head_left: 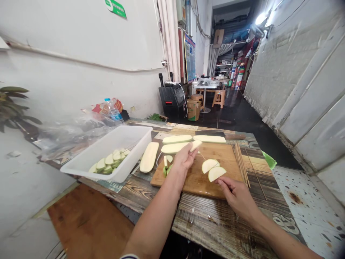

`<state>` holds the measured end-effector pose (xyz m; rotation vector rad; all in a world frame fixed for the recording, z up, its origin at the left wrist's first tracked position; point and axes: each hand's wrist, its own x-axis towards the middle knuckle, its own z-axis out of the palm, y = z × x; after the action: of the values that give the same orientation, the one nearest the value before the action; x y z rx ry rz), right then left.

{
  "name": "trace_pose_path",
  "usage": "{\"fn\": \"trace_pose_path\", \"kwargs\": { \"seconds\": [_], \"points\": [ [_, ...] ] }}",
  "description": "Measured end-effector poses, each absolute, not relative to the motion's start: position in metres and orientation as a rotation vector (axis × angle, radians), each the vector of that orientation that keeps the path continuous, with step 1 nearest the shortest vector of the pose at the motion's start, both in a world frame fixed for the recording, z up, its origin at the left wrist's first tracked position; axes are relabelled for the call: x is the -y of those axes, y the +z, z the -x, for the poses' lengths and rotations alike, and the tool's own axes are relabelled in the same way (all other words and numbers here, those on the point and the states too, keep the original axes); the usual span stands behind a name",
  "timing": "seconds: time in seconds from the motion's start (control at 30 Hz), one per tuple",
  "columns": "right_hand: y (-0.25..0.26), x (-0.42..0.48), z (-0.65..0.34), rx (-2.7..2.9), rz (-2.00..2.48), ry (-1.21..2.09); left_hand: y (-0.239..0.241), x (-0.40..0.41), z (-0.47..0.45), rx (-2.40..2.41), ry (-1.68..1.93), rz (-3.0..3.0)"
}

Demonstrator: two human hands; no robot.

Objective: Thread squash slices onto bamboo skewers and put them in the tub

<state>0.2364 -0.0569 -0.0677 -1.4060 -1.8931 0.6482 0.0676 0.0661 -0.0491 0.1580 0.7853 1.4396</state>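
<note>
My left hand is closed on a pale half-round zucchini slice above the cutting board. With its fingers pinched, my right hand grips a thin wooden skewer just below two threaded slices, a rear slice and a front slice. The skewer's far end points toward the slice in my left hand; whether they touch I cannot tell. Small green-edged pieces lie on the board's left side, partly behind my left wrist. Loose bamboo skewers rest along the board's right edge.
Several halved zucchini lie beside and behind the board. A cleaver with a wooden handle rests at the back. The white plastic bin at left holds skewered slices. Plastic bags and a water bottle stand beyond it.
</note>
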Motion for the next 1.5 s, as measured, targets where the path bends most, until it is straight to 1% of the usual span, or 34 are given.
{"fn": "trace_pose_path", "kwargs": {
  "seconds": [0.87,1.5],
  "points": [
    [-0.070,0.058,-0.236,1.893,1.413,0.657,-0.051,-0.066,-0.068,-0.780,1.450,-0.182],
    [-0.068,0.058,-0.235,1.882,1.416,0.658,-0.059,-0.064,-0.072,-0.796,1.450,-0.350]
  ]
}}
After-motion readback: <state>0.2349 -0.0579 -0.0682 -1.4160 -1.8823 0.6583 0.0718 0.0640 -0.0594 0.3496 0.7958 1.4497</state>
